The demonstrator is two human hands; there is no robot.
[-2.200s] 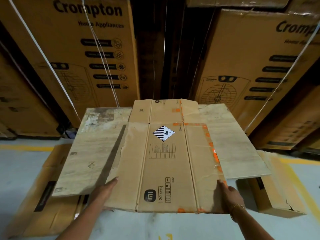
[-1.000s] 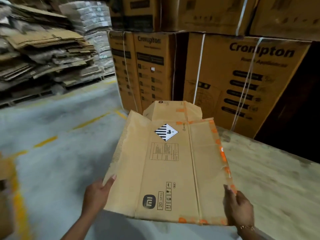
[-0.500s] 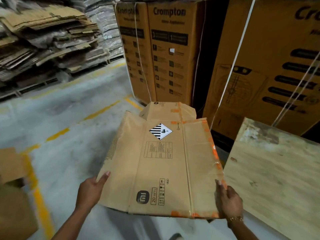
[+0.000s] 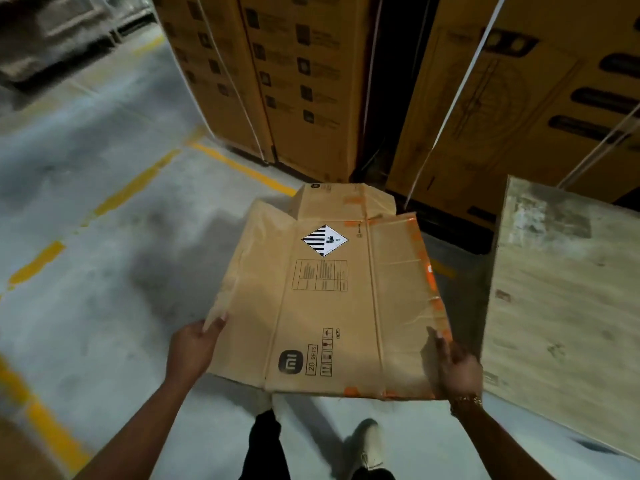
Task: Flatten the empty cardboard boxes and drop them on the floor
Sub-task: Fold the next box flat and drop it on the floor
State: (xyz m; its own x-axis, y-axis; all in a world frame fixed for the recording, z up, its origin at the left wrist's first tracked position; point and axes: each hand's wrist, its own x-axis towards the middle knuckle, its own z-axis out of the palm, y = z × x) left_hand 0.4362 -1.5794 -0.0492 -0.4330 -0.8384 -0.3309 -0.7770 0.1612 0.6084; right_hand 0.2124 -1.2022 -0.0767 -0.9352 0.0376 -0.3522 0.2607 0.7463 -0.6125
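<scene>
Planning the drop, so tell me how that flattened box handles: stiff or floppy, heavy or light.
Probably light: left hand and right hand hold the box by its near corners alone. Likely folds along its creases; the far flap kinks up. Its crumpled taped edge may tear.

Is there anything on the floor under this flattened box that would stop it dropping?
Nothing visible does. The flattened box, gripped by left hand and right hand, hangs over concrete floor that is bare around it. The person's shoe is below its near edge; the wooden board stands to its right.
</scene>
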